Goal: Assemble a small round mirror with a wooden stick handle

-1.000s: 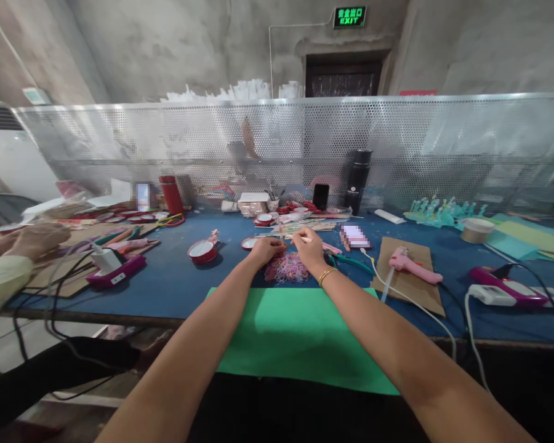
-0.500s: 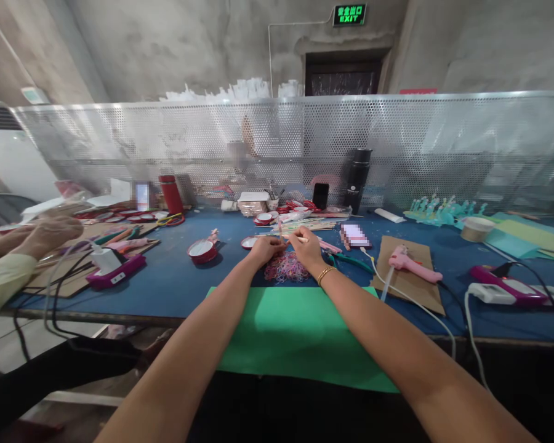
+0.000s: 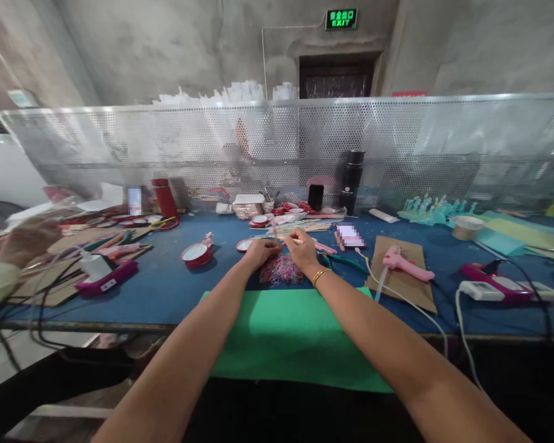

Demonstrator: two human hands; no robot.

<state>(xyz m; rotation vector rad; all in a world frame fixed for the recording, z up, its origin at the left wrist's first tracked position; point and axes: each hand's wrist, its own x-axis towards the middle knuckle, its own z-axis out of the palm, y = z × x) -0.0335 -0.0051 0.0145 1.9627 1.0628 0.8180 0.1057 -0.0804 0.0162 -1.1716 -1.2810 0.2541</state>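
Heap of coloured loops [image 3: 281, 272], mostly pink and purple, lying on the blue table [image 3: 159, 271] just below both hands and beyond the green sheet [image 3: 286, 338].

Left hand [image 3: 262, 251]: fingers curled and drawn together at the edge of the heap. Whatever sits between them is too small for me to tell. A thin pale strip [image 3: 274, 229] stands upright just beyond its fingertips; from where I stand it may or may not be in the grip.

Right hand [image 3: 301, 247]: closed on a pale slim stick [image 3: 297, 241], fingertips facing the left hand, the two hands apart. Gold bracelet [image 3: 321, 277] on that wrist.

Compared with half a second ago: the whole scene sits slightly farther left in view, exit sign [image 3: 341, 19] and thermos [image 3: 352, 183] included. Both hands keep their grip and their place over the heap. A co-worker's hand [image 3: 30, 240], blurred, is farther left too.

Unmoved on the table: red round tin [image 3: 196, 256] left of the hands; teal-handled tool [image 3: 351, 263] just right of them; pink glue gun [image 3: 407, 264] on cardboard [image 3: 415, 295].
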